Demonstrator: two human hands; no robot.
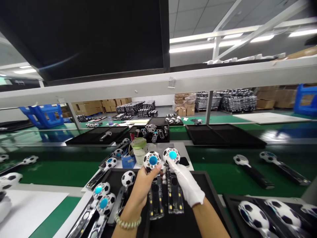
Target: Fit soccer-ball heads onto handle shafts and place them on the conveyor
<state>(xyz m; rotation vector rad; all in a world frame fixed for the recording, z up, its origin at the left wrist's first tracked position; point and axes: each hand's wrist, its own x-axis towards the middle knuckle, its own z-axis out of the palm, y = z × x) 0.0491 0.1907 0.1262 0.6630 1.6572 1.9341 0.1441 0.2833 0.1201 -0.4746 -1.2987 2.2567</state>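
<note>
My bare left hand (141,186), fingers closed, grips a soccer-ball-headed wand (156,201) just below its ball. Its clear flat handle shows a circuit board with yellow lights, and the ball's face has a blue round centre. In a white glove, my right hand (185,183) is closed on a second wand (175,195) of the same kind, near its ball. Both wands are side by side, balls up and blue centres facing me, above a black tray (198,211). Left of my left wrist, several similar wands (105,205) lie with their balls pointing away from me.
A green-lidded tub (139,148) and a blue box (128,161) stand beyond my hands. Green conveyor belts (210,165) cross ahead, with black trays (225,135) and loose wands (252,172). A white shelf beam (123,84) spans overhead. More wands (255,215) fill a tray at right.
</note>
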